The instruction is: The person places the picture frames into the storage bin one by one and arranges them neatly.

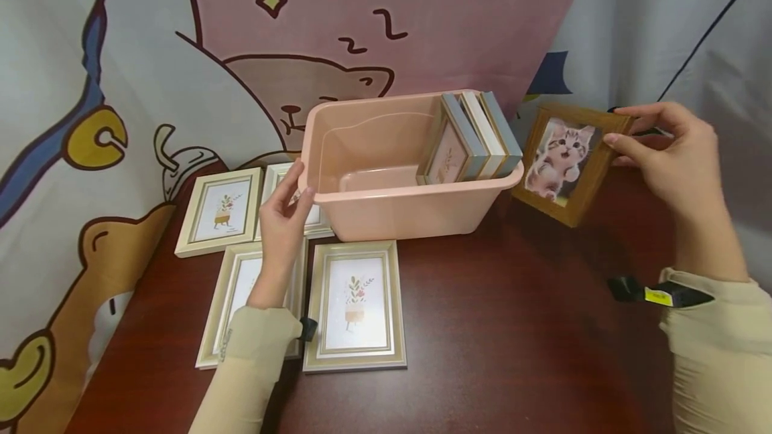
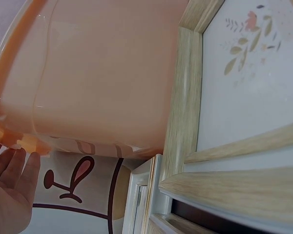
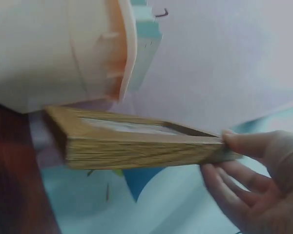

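Note:
A pink plastic basin [image 1: 410, 213] stands near the back of the table, with several picture frames [image 1: 476, 139] upright at its right end. My left hand [image 1: 283, 226] grips the basin's left end by the rim; in the left wrist view the fingers [image 2: 19, 175] reach under the rim's edge. Off the basin's right side, my right hand [image 1: 681, 146] pinches a brown wooden picture frame [image 1: 594, 183] by its upper right edge. The frame holds a kitten photo and hangs tilted above the table. In the right wrist view the thumb is on one face, the fingers behind.
Pale picture frames with plant prints lie left and front of the basin: one at the far left [image 1: 220, 209], one partly under my left forearm [image 1: 220, 307], one in front [image 1: 356, 307], and a white one [image 1: 316, 220] half hidden. A printed curtain [image 1: 458, 19] hangs behind the table [image 1: 512, 333].

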The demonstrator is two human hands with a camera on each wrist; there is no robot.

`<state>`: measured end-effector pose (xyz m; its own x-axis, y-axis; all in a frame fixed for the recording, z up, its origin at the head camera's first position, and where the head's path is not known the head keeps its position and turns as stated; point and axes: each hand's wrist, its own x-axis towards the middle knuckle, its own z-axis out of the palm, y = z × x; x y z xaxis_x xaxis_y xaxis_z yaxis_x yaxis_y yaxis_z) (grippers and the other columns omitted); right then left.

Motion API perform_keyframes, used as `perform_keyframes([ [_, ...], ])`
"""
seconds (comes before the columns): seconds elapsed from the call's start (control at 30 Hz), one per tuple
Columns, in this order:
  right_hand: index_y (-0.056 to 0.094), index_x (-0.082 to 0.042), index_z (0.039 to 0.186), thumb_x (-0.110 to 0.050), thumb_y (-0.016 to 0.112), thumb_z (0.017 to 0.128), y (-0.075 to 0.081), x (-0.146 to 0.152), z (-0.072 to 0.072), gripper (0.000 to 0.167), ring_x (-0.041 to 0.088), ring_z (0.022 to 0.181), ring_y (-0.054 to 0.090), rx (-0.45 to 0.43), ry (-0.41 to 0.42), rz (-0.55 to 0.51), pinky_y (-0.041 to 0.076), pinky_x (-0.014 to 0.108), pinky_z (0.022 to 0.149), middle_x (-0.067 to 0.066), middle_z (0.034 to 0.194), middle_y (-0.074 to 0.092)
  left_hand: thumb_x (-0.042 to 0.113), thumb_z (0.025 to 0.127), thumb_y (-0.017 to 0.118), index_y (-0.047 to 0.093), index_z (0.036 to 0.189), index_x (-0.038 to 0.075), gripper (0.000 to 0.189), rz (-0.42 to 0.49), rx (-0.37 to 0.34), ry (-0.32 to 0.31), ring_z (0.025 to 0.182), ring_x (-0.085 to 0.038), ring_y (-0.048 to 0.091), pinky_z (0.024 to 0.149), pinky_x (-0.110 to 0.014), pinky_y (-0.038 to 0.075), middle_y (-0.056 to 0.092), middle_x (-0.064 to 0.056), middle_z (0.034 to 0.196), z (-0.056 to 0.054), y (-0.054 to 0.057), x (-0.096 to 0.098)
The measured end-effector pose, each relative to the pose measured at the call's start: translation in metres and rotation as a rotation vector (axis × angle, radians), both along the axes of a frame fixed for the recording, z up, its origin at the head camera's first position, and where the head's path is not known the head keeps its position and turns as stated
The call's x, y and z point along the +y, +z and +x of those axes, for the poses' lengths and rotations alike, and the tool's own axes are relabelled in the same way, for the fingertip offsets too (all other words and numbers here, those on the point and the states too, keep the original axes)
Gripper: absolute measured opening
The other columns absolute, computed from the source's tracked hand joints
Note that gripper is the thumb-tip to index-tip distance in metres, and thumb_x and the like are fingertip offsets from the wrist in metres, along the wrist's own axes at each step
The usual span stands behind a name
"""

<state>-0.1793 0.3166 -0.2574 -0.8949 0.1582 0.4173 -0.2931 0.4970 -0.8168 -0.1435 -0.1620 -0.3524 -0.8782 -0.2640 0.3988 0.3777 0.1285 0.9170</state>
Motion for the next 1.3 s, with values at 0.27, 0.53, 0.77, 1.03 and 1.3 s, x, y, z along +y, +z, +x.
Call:
perform_keyframes([
  [0.27, 0.072, -0.009, 0.114, -0.007, 0.078, 0.084, 0.022, -0.027, 0.009, 0.030, -0.012, 0.069, 0.061, 0.384, -0.201, -0.088, 0.050, 0.000, 0.064, -0.018, 0.091, 0.060, 0.006, 0.095, 0.063, 0.056, 0.141, 0.005, 0.046, -0.013, 0.000, -0.001, 0.137, -0.021, 0.052, 0.101, -0.017, 0.051, 0.053, -0.006, 0.150, 0.000, -0.001, -0.001],
  [0.53, 0.067, -0.010, 0.118, -0.016, 0.079, 0.085, 0.040, -0.053, 0.020, 0.035, -0.001, 0.087, 0.066, 0.498, -0.223, -0.196, 0.054, 0.008, 0.077, -0.012, 0.104, 0.061, 0.005, 0.095, 0.062, 0.056, 0.141, 0.004, 0.046, -0.012, -0.003, 0.000, 0.138, -0.023, 0.051, 0.102, -0.018, 0.051, 0.052, -0.007, 0.150, -0.001, -0.001, -0.001],
  [0.77, 0.069, -0.001, 0.105, -0.021, 0.091, 0.072, 0.050, -0.084, 0.023, 0.045, 0.008, 0.083, 0.070, 0.618, -0.117, -0.344, 0.056, 0.009, 0.074, -0.003, 0.098, 0.064, 0.005, 0.095, 0.063, 0.056, 0.141, 0.005, 0.046, -0.007, 0.001, 0.002, 0.137, -0.022, 0.052, 0.100, -0.016, 0.051, 0.053, -0.007, 0.150, 0.001, -0.001, 0.000],
  [1.03, 0.070, 0.004, 0.100, -0.013, 0.092, 0.069, 0.045, -0.121, 0.016, 0.041, 0.013, 0.074, 0.067, 0.655, -0.009, -0.456, 0.058, 0.013, 0.065, 0.007, 0.096, 0.066, 0.006, 0.095, 0.063, 0.056, 0.140, 0.005, 0.046, -0.005, 0.002, 0.002, 0.137, -0.023, 0.052, 0.099, -0.016, 0.052, 0.053, -0.007, 0.150, 0.002, -0.002, -0.001],
  [1.3, 0.070, 0.002, 0.108, -0.001, 0.081, 0.079, 0.031, -0.143, 0.009, 0.032, 0.014, 0.076, 0.065, 0.599, 0.042, -0.387, 0.060, 0.016, 0.068, 0.003, 0.098, 0.067, 0.004, 0.095, 0.063, 0.057, 0.140, 0.005, 0.045, -0.014, 0.009, 0.002, 0.137, -0.023, 0.053, 0.100, -0.017, 0.052, 0.053, -0.006, 0.149, 0.002, 0.000, -0.001],
])
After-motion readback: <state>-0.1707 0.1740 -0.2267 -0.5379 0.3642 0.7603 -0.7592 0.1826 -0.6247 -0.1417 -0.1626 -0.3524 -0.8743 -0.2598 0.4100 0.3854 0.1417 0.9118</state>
